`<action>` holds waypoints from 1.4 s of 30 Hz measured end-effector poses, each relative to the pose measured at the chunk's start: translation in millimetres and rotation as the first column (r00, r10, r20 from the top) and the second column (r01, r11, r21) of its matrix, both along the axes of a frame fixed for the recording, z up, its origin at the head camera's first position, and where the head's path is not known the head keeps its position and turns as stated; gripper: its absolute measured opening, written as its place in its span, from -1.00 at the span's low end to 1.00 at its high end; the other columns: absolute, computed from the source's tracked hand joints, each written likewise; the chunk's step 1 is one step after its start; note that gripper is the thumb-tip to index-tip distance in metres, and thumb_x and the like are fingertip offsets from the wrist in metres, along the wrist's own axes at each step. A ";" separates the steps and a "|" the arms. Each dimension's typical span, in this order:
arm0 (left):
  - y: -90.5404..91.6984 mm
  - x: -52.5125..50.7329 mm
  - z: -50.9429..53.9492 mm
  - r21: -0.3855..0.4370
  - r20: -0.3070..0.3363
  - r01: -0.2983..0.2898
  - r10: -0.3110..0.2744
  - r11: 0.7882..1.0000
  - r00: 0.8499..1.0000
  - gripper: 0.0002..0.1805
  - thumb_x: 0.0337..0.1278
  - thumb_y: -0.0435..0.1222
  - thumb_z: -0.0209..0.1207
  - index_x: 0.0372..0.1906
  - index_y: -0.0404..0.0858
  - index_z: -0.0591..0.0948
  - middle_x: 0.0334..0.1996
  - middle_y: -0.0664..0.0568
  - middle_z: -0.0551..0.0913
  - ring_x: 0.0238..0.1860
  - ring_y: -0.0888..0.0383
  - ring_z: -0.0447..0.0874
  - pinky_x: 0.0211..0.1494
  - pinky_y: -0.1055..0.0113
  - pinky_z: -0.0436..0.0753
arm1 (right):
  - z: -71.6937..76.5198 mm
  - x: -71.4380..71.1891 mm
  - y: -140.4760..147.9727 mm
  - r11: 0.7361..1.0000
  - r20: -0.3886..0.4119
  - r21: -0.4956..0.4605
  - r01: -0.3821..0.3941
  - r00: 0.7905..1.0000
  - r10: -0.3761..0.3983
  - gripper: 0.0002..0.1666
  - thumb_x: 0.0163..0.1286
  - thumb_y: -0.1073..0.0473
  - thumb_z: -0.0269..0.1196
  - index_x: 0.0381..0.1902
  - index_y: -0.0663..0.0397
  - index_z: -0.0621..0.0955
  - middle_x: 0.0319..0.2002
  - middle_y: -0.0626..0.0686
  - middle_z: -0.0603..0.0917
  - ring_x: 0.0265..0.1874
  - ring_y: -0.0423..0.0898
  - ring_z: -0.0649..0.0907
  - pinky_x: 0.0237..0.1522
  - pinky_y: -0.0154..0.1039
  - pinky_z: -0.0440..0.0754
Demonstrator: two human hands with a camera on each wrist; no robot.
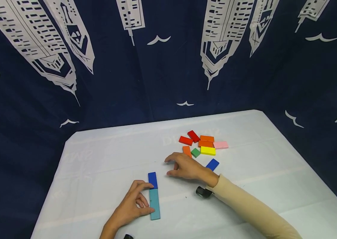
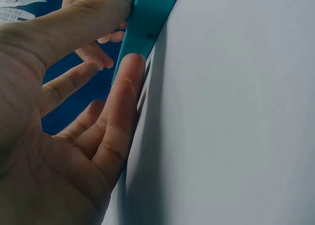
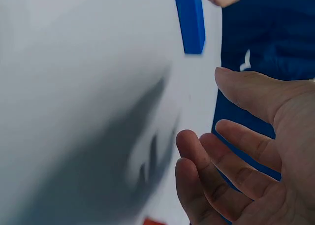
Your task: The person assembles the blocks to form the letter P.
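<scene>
White worktop (image 1: 96, 159), lower centre: 1 teal rectangular block (image 1: 154, 203) and 1 blue rectangular block (image 1: 152, 179) run end-to-end up-frame; spread left hand (image 1: 133, 201) touches teal; right hand (image 1: 187, 167), wide, empty, sits upper right.

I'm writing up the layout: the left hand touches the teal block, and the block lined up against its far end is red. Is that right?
Only the colour is wrong: the head view shows a blue block against that end. The left hand does touch the teal block.
</scene>
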State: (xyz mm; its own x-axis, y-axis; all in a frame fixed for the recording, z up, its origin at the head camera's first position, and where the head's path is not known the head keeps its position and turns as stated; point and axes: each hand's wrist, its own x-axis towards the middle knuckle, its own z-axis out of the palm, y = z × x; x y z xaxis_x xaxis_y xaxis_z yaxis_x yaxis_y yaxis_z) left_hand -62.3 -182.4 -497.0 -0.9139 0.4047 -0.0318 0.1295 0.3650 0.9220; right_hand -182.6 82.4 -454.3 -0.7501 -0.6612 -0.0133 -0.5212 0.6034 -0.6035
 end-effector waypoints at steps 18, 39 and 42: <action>1.9 0.5 -0.3 -0.047 -0.066 0.006 -0.009 0.999 0.998 -0.38 -0.06 -0.16 0.53 0.18 -0.15 0.60 0.38 -0.05 0.34 -0.34 0.27 0.62 -0.25 0.42 0.64 | 1.6 -37.4 55.6 0.986 -0.103 -0.045 0.162 0.981 -0.166 -0.46 0.15 0.21 0.51 0.07 0.24 0.62 -0.02 0.17 0.66 -0.39 -0.11 0.60 -0.24 -0.30 0.59; 1.6 1.6 -2.9 -0.071 -0.071 0.008 -0.013 0.997 0.997 -0.38 -0.03 -0.16 0.51 0.20 -0.12 0.58 0.39 0.00 0.32 -0.33 0.31 0.61 -0.23 0.43 0.65 | -9.7 -43.8 60.6 0.983 -0.088 0.013 0.182 0.980 -0.180 -0.40 0.11 0.24 0.53 0.12 0.20 0.59 -0.21 0.07 0.62 -0.43 -0.19 0.50 -0.29 -0.33 0.51; 1.6 1.5 -3.2 -0.059 -0.078 0.010 -0.015 0.998 0.997 -0.38 -0.03 -0.15 0.51 0.19 -0.13 0.58 0.39 -0.04 0.32 -0.33 0.31 0.61 -0.24 0.43 0.64 | -10.6 -44.5 60.2 0.984 -0.096 0.020 0.180 0.980 -0.177 -0.40 0.11 0.24 0.52 0.12 0.19 0.59 -0.24 0.06 0.61 -0.43 -0.19 0.49 -0.29 -0.34 0.50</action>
